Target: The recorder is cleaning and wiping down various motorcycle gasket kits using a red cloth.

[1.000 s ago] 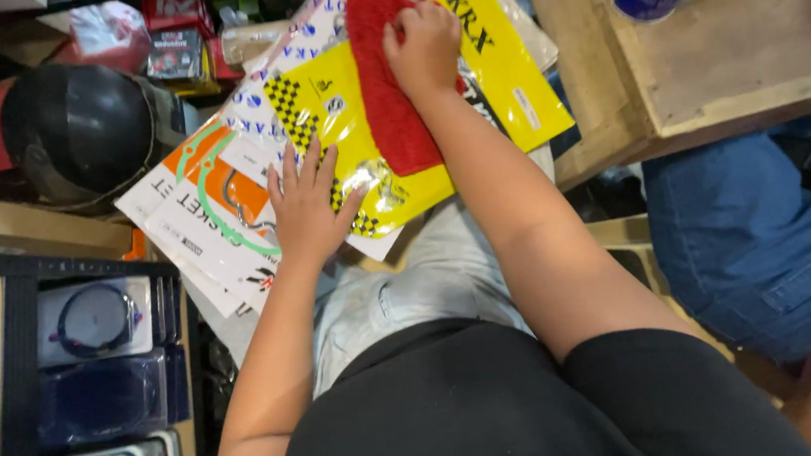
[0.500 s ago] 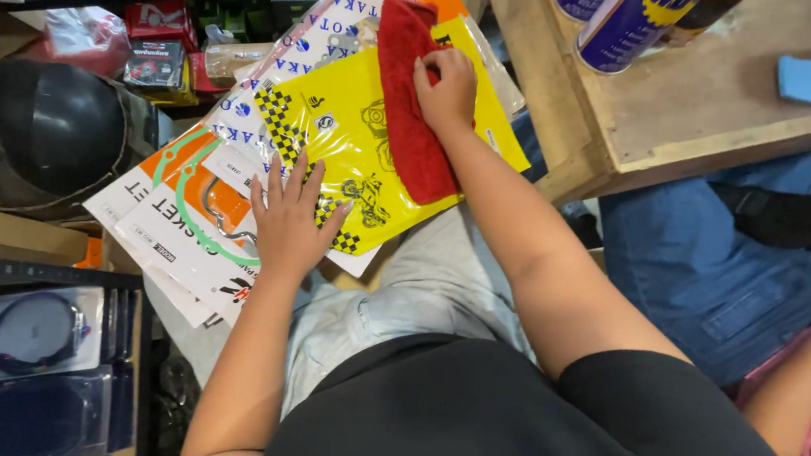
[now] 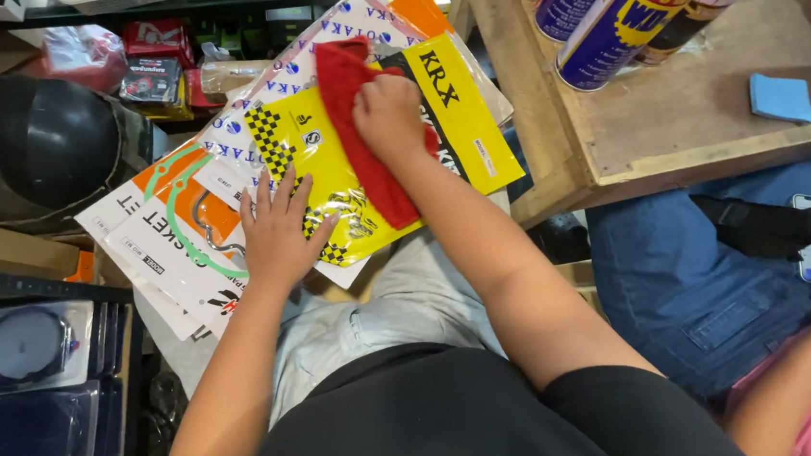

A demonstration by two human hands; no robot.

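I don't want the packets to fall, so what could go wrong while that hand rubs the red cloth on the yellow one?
1. The stack of flat packets lies fanned out on the person's lap, not on a table. The right hand rubs the red cloth on the yellow packet while only the left hand pins it, so packets might slide off.
2. The spray cans lie on their sides near the wooden table's edge; a bump could perhaps roll them.
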